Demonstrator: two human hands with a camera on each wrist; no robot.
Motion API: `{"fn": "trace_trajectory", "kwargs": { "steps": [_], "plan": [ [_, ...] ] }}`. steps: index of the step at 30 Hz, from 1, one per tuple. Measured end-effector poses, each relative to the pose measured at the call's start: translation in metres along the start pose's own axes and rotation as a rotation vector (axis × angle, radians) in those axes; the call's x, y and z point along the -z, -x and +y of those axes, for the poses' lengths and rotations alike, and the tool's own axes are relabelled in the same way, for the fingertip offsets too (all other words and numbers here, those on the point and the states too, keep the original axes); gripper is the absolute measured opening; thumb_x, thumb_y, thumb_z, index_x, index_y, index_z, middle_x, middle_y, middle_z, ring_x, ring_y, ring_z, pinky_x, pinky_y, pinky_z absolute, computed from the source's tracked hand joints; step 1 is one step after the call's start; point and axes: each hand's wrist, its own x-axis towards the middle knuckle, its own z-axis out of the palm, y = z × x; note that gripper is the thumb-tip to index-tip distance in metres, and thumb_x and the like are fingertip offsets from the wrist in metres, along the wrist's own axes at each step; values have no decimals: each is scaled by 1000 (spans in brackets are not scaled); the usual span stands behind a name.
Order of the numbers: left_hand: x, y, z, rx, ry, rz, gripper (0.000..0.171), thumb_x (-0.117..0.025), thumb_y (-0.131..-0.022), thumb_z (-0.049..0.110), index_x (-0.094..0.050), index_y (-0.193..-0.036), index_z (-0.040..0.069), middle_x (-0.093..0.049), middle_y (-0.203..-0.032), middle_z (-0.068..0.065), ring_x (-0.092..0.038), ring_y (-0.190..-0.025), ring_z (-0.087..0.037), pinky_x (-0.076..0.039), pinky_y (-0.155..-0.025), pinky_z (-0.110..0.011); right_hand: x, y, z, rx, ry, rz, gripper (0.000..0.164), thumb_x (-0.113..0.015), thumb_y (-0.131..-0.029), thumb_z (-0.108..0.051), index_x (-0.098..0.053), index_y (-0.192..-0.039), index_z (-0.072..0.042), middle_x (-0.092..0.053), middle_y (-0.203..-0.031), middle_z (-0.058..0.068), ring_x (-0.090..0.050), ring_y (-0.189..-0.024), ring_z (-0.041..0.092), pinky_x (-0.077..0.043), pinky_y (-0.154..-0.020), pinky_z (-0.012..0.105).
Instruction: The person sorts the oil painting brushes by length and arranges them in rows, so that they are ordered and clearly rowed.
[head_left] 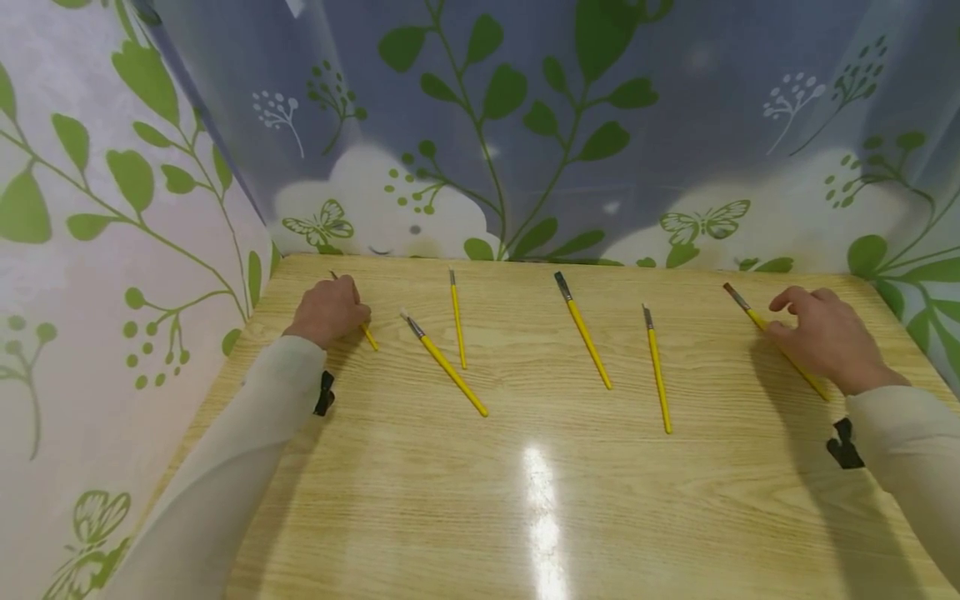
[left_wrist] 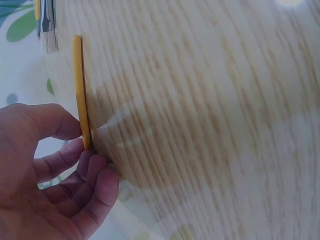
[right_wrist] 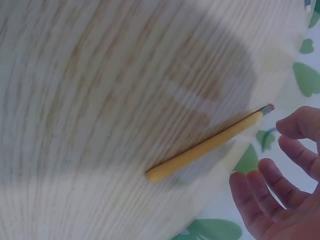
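At the table's far left, my left hand point(head_left: 327, 312) pinches a thin yellow-handled paintbrush point(head_left: 370, 336) between thumb and fingers. The left wrist view shows the thumb pressed to one side of its handle point(left_wrist: 79, 80), with the bristle end hidden behind the fingers. Over on the right, my right hand point(head_left: 831, 337) hovers above another yellow paintbrush point(head_left: 808, 380) with brown bristles. Its fingers are spread and loosely bent, apart from the brush in the right wrist view, where that brush point(right_wrist: 202, 149) lies on the wood.
Between the hands, several more yellow paintbrushes lie on the wooden table point(head_left: 450, 500): a white-bristled one point(head_left: 453, 375), a thin one point(head_left: 458, 325), a dark flat one point(head_left: 588, 342) and another slim one point(head_left: 658, 375). Leaf-patterned curtains point(head_left: 502, 167) border the table's back and sides.
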Motion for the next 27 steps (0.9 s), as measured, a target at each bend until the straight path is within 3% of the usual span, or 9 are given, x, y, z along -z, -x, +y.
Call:
{"fn": "trace_trajectory", "kwargs": {
  "steps": [8,14,19,27],
  "plan": [
    [-1,-1,-2,-3,7,3,22,-61,-104,17,-60,-112,-3,-68,-106,-23,-65,-83,-33,-56,-74,-46,1,0,12,-37,1,-52,43,-58,-108,-19,-50,-139,10,-45,-134,44,-48,-115,64,-43,-92,75],
    [0,-1,-1,4,8,4,21,-60,-104,17,-61,-113,-3,-68,-106,-23,-65,-83,-32,-55,-74,-45,-2,-3,17,-14,-5,-81,44,-57,-108,-18,-49,-139,12,-48,-136,46,-47,-120,64,-42,-96,76],
    [-1,-2,-2,13,11,2,21,-60,-104,16,-61,-113,-3,-68,-107,-23,-65,-84,-32,-56,-75,-45,-6,-8,15,24,-13,-109,45,-58,-109,-20,-49,-139,13,-48,-136,47,-48,-120,63,-43,-96,76],
    [-2,-3,-3,7,5,6,21,-60,-104,17,-61,-114,-2,-68,-108,-23,-66,-86,-33,-56,-77,-46,-10,-12,9,10,-11,-162,47,-64,-108,-21,-47,-138,12,-49,-132,46,-51,-118,61,-47,-91,74]
  ]
}}
